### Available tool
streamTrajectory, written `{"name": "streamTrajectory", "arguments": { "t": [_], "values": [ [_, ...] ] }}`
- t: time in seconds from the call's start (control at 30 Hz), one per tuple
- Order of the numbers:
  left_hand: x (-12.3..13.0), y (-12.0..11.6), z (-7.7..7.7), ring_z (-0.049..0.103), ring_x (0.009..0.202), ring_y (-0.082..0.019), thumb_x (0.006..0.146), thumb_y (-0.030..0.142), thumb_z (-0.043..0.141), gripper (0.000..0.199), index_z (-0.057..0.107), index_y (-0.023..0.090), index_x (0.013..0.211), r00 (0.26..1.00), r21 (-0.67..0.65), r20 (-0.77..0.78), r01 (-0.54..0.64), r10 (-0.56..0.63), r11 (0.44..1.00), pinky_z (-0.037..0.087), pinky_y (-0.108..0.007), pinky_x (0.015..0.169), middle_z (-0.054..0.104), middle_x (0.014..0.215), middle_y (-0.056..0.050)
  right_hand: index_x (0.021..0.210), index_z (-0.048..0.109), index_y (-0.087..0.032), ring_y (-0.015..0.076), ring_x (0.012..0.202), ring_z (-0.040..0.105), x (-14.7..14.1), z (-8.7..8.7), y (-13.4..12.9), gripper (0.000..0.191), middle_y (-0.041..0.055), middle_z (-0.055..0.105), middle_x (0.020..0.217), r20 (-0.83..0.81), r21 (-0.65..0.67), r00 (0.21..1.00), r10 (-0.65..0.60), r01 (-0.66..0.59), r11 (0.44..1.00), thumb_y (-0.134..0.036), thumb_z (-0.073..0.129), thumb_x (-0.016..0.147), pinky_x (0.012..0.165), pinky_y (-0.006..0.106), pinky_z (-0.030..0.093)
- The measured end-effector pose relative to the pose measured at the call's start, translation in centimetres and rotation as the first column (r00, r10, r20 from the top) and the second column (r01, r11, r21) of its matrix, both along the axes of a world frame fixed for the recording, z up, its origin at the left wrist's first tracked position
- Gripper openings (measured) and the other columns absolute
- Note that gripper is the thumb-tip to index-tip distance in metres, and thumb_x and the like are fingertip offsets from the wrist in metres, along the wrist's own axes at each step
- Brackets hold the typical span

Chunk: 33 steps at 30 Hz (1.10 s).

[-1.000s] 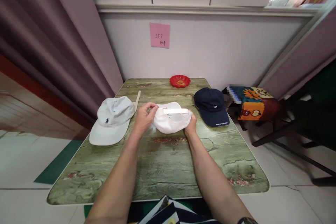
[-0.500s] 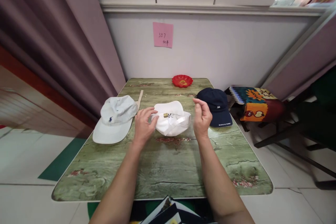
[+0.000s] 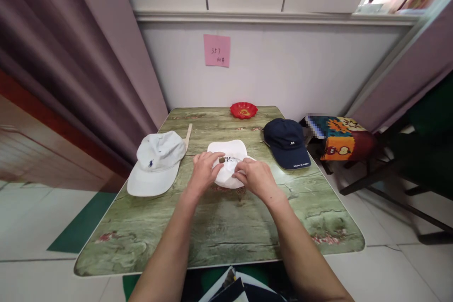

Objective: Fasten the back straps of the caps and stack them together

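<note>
A white cap [image 3: 228,178] with dark lettering lies at the middle of the table, its brim pointing away from me. At its strap, my left hand [image 3: 205,168] pinches the small brass-coloured buckle [image 3: 222,160]. My right hand [image 3: 253,174] has its fingers closed on the right part of the strap. The inside of the cap is hidden. To the left lies a light grey cap [image 3: 161,151] with a small blue emblem, brim toward me. A navy cap [image 3: 285,137] rests at the right edge of the table.
The green wood-patterned table [image 3: 230,231] has a red scalloped dish [image 3: 244,110] at its far edge. A pale strip [image 3: 188,136] sticks out behind the grey cap. Beyond the right edge stands a colourful patterned stool [image 3: 339,144]. A pink note [image 3: 216,51] is on the wall.
My right hand has moved left from beside the navy cap and taken hold of the white cap's strap. My left hand has closed at the buckle. The view has shifted slightly.
</note>
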<state>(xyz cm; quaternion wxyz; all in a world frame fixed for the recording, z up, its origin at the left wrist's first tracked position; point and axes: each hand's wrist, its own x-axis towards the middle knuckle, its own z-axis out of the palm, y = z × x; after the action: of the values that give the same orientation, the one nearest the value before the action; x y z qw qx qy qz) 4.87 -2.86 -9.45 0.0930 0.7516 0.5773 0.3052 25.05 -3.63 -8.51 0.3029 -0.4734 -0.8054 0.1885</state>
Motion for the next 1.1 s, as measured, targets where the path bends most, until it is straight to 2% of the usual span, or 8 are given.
{"name": "streamTrajectory", "arguments": {
  "t": [0.13, 0.23, 0.37, 0.47, 0.6, 0.8, 1.0, 1.1],
  "values": [
    [-1.2, -0.6, 0.6, 0.062, 0.099, -0.024, 0.085, 0.025, 0.062, 0.024, 0.070, 0.023, 0.107, 0.987, 0.031, 0.157, 0.020, -0.025, 0.999, 0.043, -0.037, 0.091, 0.072, 0.106, -0.005, 0.085, 0.060, -0.022, 0.0162, 0.068, 0.064, 0.1, 1.8, -1.3, 0.015, 0.0024, 0.070, 0.078, -0.192, -0.095, 0.978, -0.084, 0.067, 0.993, -0.031, 0.052, 0.094, 0.066, 0.026, 0.042],
    [-1.7, -0.8, 0.6, 0.062, 0.097, -0.023, 0.084, 0.027, 0.062, 0.026, 0.071, 0.023, 0.109, 0.979, 0.065, 0.203, 0.008, -0.021, 0.998, 0.045, -0.035, 0.089, 0.071, 0.104, -0.005, 0.088, 0.054, -0.022, 0.0119, 0.056, 0.060, -0.3, 2.4, -1.7, 0.015, -0.0007, 0.068, 0.073, -0.469, -0.162, 0.877, -0.110, 0.037, 0.986, -0.033, 0.046, 0.096, 0.058, 0.023, 0.042],
    [-2.1, -0.8, 0.2, 0.060, 0.095, -0.024, 0.081, 0.026, 0.065, 0.029, 0.071, 0.022, 0.109, 0.987, 0.086, 0.159, -0.019, 0.005, 0.996, 0.046, -0.036, 0.088, 0.066, 0.096, -0.006, 0.098, 0.055, -0.021, 0.0116, 0.055, 0.058, -1.1, 2.4, -1.5, 0.017, -0.0001, 0.069, 0.077, -0.638, -0.229, 0.756, -0.144, -0.008, 0.973, -0.036, 0.049, 0.092, 0.055, 0.022, 0.043],
    [-2.2, -1.0, 0.0, 0.059, 0.093, -0.024, 0.082, 0.024, 0.063, 0.026, 0.071, 0.021, 0.106, 0.992, 0.109, 0.125, -0.027, 0.013, 0.994, 0.045, -0.038, 0.088, 0.065, 0.092, -0.006, 0.100, 0.058, -0.021, 0.0115, 0.053, 0.054, -1.6, 2.0, -1.3, 0.020, -0.0008, 0.069, 0.075, -0.643, -0.271, 0.743, -0.183, 0.002, 0.963, -0.036, 0.052, 0.089, 0.052, 0.023, 0.040],
    [-2.1, -1.4, -0.3, 0.060, 0.094, -0.026, 0.082, 0.022, 0.064, 0.029, 0.066, 0.019, 0.111, 0.997, 0.174, 0.064, -0.057, 0.046, 0.983, 0.041, -0.042, 0.093, 0.069, 0.096, -0.007, 0.089, 0.065, -0.021, 0.0140, 0.062, 0.059, -2.3, 1.4, -1.1, 0.016, -0.0016, 0.070, 0.069, -0.543, -0.215, 0.811, -0.220, 0.119, 0.969, -0.035, 0.057, 0.086, 0.061, 0.024, 0.040],
    [-1.6, -2.0, -0.5, 0.062, 0.094, -0.025, 0.082, 0.022, 0.064, 0.019, 0.061, 0.020, 0.101, 0.988, 0.259, 0.151, -0.077, 0.038, 0.963, 0.042, -0.039, 0.089, 0.070, 0.098, -0.006, 0.080, 0.070, -0.024, 0.0154, 0.063, 0.059, -3.4, 0.8, -1.2, 0.021, -0.0031, 0.071, 0.069, -0.342, -0.164, 0.892, -0.297, 0.255, 0.953, -0.040, 0.058, 0.087, 0.063, 0.026, 0.037],
    [-1.7, -1.9, -0.2, 0.063, 0.096, -0.025, 0.087, 0.023, 0.061, 0.012, 0.063, 0.022, 0.099, 1.000, 0.380, -0.011, -0.003, 0.007, 0.925, 0.035, -0.044, 0.103, 0.071, 0.096, -0.005, 0.082, 0.069, -0.023, 0.0166, 0.070, 0.061, -4.5, 0.2, -0.4, 0.023, -0.0012, 0.072, 0.076, -0.404, -0.204, 0.871, -0.278, 0.210, 0.956, -0.044, 0.062, 0.083, 0.066, 0.026, 0.041],
    [-1.9, -2.0, -0.1, 0.060, 0.103, -0.028, 0.089, 0.028, 0.062, 0.012, 0.066, 0.021, 0.098, 0.990, 0.468, -0.114, -0.014, 0.077, 0.884, 0.038, -0.044, 0.098, 0.069, 0.103, -0.010, 0.082, 0.068, -0.021, 0.0170, 0.072, 0.062, -5.0, -0.4, 0.0, 0.024, -0.0001, 0.071, 0.077, -0.487, -0.240, 0.846, -0.217, 0.109, 0.964, -0.045, 0.063, 0.082, 0.067, 0.026, 0.043]
  ]
}}
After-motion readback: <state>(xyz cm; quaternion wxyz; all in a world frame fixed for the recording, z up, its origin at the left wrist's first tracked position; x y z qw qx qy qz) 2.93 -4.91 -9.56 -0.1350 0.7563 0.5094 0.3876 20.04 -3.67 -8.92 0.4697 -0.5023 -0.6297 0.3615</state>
